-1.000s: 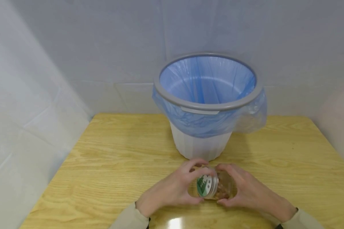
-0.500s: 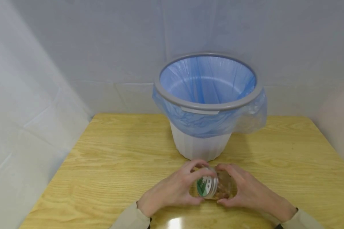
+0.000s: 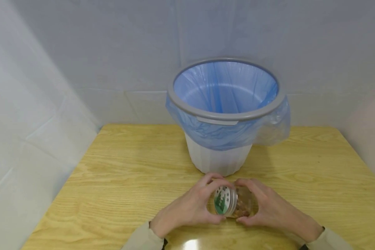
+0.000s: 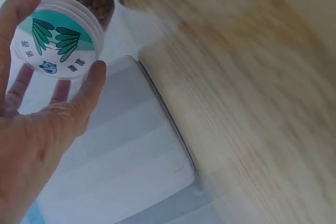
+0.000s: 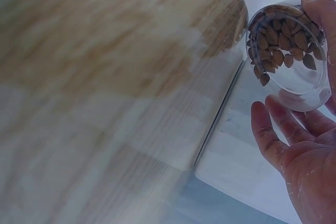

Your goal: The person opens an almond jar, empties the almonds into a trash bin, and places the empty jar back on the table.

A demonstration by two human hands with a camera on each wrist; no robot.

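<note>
Two hands hold a clear jar (image 3: 242, 205) of almonds sideways, near the table's (image 3: 112, 166) front edge: left hand (image 3: 190, 208) fingers curl round its lid (image 3: 225, 205), right hand (image 3: 268, 208) cups the base. Lid still on, lined bin (image 3: 225, 104) behind looks empty, so unscrewing appears barely begun.

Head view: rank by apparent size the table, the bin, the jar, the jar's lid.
1. Table, which spans nearly the frame's width.
2. Bin with its blue liner.
3. Jar, held sideways between both hands and partly hidden by fingers.
4. Lid, only slightly smaller than the jar's visible body, so this last ranking is loose.
</note>
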